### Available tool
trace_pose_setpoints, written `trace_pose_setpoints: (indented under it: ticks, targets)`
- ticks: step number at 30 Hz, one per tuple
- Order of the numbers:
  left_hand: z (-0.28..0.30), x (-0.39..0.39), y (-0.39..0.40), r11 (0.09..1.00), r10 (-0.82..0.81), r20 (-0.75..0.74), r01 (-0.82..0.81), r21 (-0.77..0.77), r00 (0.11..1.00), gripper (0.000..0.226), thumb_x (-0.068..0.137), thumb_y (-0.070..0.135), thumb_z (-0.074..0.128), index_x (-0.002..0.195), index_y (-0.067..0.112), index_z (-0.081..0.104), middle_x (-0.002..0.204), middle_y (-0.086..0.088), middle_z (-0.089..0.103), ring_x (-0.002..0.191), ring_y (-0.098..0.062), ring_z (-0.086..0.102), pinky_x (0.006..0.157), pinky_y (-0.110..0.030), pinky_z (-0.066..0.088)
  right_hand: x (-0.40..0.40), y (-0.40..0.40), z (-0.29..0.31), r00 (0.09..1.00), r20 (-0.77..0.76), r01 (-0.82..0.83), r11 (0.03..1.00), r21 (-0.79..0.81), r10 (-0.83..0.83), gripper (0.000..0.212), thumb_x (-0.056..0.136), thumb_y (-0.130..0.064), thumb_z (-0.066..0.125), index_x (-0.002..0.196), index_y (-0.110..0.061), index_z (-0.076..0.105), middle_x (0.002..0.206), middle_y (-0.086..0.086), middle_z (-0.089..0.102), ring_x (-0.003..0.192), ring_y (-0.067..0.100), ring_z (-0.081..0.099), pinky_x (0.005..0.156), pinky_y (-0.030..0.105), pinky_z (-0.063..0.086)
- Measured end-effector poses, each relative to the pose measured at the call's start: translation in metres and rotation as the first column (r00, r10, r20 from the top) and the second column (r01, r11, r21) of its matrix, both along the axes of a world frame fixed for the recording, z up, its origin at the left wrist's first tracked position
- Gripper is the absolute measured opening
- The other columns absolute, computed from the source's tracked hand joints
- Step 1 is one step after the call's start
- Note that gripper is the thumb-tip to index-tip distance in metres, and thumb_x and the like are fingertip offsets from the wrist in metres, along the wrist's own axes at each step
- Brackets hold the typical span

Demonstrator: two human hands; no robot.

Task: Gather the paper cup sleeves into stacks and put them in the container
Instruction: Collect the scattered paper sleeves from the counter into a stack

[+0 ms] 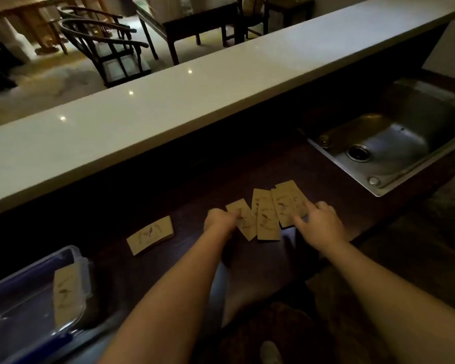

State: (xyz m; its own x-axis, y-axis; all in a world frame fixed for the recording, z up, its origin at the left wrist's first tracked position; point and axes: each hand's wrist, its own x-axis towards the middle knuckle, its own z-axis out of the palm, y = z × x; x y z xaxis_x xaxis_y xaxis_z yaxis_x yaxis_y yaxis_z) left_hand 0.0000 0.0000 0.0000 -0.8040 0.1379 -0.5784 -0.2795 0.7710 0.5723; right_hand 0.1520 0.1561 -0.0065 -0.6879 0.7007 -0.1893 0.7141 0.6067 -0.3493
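1. Both hands are working over a fan of flattened brown sleeves (267, 214) lying on the dark table (195, 179), just left of the sink (394, 143).
2. The sleeves are looking like tan cardboard strips with a small dark print in the middle; they are overlapping each other side by side.
3. The left hand (220, 220) is curling its fingers (234, 214) onto the leftmost sleeve's top edge; whether it is pinching it or only pressing, I cannot tell.
4. The right hand (322, 223) is spreading its fingers loosely, one fingertip pressing flat on the rightmost sleeves, gripping nothing.
5. A neat stack (150, 235) is lying apart to the left on the table.
6. Another sleeve bundle (65, 292) is sitting inside the clear container (24, 279) at the lower left, leaning along its right wall.
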Motion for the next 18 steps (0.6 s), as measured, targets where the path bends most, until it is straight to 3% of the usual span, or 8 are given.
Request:
trace_pose_setpoints:
  ticks: [3,5,10,14,18]
  targets:
    - [-0.006,-0.004,0.011,0.996,-0.041,0.108,0.049,-0.069,0.993,0.064,0.086,0.054,0.053,0.126,0.003,0.052,0.124,-0.015,0.059,0.09,-0.028,0.061,0.078,-0.035,0.055,0.001,0.002,-0.006,0.999,0.024,0.029,1.0,0.003,-0.029,0.05,0.091,-0.048,0.05,0.127,-0.013,0.052,0.12,0.014,0.051,0.113,0.032,0.045,0.086,0.042,0.045]
    - [-0.012,-0.005,0.016,0.983,-0.082,0.124,0.101,-0.152,0.989,0.075,0.084,0.062,0.05,0.13,0.003,0.051,0.13,-0.016,0.056,0.103,-0.031,0.059,0.089,-0.039,0.053,0.002,0.003,-0.007,0.999,0.025,0.039,0.999,-0.02,-0.038,0.048,0.091,-0.047,0.05,0.127,-0.015,0.052,0.118,0.014,0.052,0.112,0.032,0.045,0.086,0.042,0.045]
    - [-0.019,-0.006,0.027,0.94,-0.13,0.087,0.151,-0.306,0.988,0.084,0.075,0.059,0.06,0.137,0.005,0.04,0.137,-0.014,0.05,0.115,-0.031,0.056,0.073,-0.036,0.043,-0.001,0.008,-0.012,0.997,0.02,0.074,0.997,-0.034,-0.073,0.049,0.09,-0.048,0.051,0.123,-0.012,0.054,0.119,0.014,0.052,0.113,0.033,0.046,0.087,0.041,0.044]
    - [-0.019,-0.015,0.035,0.904,-0.253,0.119,0.278,-0.323,0.96,0.076,0.076,0.053,0.065,0.133,0.006,0.047,0.134,-0.013,0.053,0.117,-0.03,0.056,0.093,-0.038,0.05,-0.01,0.009,-0.018,0.994,0.005,0.111,0.991,-0.07,-0.111,0.046,0.089,-0.047,0.051,0.116,-0.01,0.056,0.116,0.015,0.053,0.11,0.033,0.046,0.085,0.041,0.043]
    - [-0.025,-0.021,0.037,0.934,-0.229,0.122,0.254,-0.25,0.966,0.066,0.074,0.041,0.073,0.126,0.006,0.053,0.127,-0.012,0.059,0.114,-0.027,0.058,0.095,-0.038,0.051,-0.024,0.004,-0.026,0.992,0.007,0.125,0.987,-0.101,-0.125,0.053,0.088,-0.055,0.05,0.112,-0.009,0.058,0.12,0.014,0.052,0.112,0.031,0.045,0.087,0.041,0.044]
